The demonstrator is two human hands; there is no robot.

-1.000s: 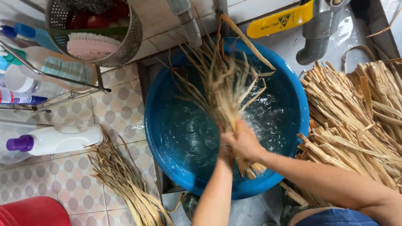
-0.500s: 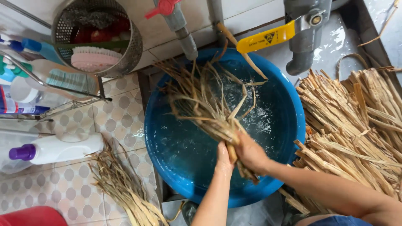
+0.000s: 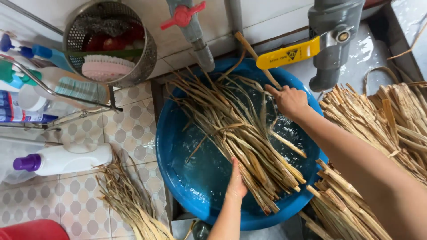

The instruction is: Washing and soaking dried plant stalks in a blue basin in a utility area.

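Note:
A round blue basin [image 3: 178,178] holds water and a loose bundle of long dried straw-coloured leaves [image 3: 235,133] lying slantwise across it. My left hand [image 3: 235,182] rests flat against the near end of the bundle, fingers together, pressing it in the water. My right hand [image 3: 289,100] is at the basin's far rim, its fingers closed around a single long strip [image 3: 255,58] that sticks up past the rim.
A large pile of dried leaves [image 3: 391,124] lies right of the basin; a smaller wet bunch [image 3: 129,200] lies on the patterned tiles at left. Two taps [image 3: 195,31] [image 3: 329,40] hang above. A metal basket with brushes [image 3: 111,44], a wire rack of bottles [image 3: 35,89] and a white bottle [image 3: 66,159] stand left.
Both hands were clasped on the bundle's near end, holding it raised. Now the bundle lies spread in the water, and my right hand has moved to the far rim onto a single strip.

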